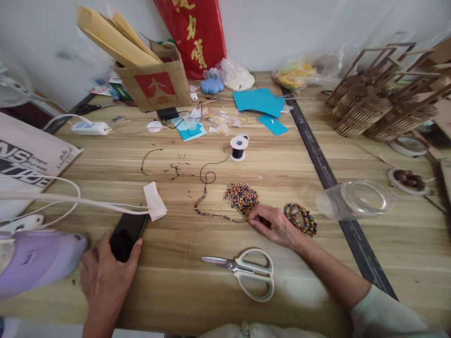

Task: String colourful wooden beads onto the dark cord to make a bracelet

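Observation:
My left hand (109, 272) grips the lower end of a black phone (128, 232), thumb on one side and fingers on the other. The phone lies at the left of the table. With fingertips pinched, my right hand (269, 223) holds the end of a thin black cord (241, 221). Small coloured beads (201, 210) are strung along this cord, which runs back to a white spool (238, 149). Just beyond my right fingers is a pile of loose multicoloured beads (242, 197). Beaded bracelets (301, 218) lie to the right of that hand.
White-handled scissors (252, 272) lie open in front of me. A clear plastic jar (355, 201) rests on its side at the right. Black cord scraps (176, 170), blue cards (259, 102) and a cardboard box (155, 84) are farther back. A purple appliance (45, 263) stands beside my left hand.

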The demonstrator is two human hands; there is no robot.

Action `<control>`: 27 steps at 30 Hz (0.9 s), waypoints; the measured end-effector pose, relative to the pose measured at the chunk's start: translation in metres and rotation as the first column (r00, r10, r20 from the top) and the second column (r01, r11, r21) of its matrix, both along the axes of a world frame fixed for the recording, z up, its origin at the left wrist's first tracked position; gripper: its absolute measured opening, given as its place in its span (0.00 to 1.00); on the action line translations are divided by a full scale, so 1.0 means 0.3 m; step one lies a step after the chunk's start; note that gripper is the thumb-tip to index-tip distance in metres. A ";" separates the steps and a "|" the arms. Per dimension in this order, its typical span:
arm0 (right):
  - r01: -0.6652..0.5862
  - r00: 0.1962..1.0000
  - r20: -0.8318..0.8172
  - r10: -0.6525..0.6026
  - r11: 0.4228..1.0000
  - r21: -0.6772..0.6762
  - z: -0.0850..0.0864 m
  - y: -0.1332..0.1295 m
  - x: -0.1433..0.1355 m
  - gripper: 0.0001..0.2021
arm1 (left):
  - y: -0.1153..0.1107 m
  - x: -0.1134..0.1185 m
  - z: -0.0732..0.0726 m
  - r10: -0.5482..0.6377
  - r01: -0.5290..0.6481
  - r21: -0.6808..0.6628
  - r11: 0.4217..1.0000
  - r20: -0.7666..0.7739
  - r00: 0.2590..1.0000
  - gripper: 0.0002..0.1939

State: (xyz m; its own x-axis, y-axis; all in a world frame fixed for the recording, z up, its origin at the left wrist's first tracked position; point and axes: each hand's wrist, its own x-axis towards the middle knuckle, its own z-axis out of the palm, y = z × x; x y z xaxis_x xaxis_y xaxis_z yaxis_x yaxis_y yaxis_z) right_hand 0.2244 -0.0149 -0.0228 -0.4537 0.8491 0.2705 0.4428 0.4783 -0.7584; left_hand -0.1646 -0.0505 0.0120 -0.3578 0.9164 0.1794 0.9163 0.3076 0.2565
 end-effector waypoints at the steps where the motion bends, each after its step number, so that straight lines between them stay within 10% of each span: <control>1: -0.001 1.000 -0.001 0.001 1.000 0.000 0.000 0.000 0.000 0.07 | 0.000 0.000 -0.001 0.008 -0.008 0.010 1.000 -0.036 0.999 0.38; 27: -0.005 1.000 0.007 0.005 1.000 -0.020 0.011 -0.003 -0.001 0.05 | -0.040 -0.008 0.002 0.080 -0.079 0.031 0.996 -0.046 0.996 0.45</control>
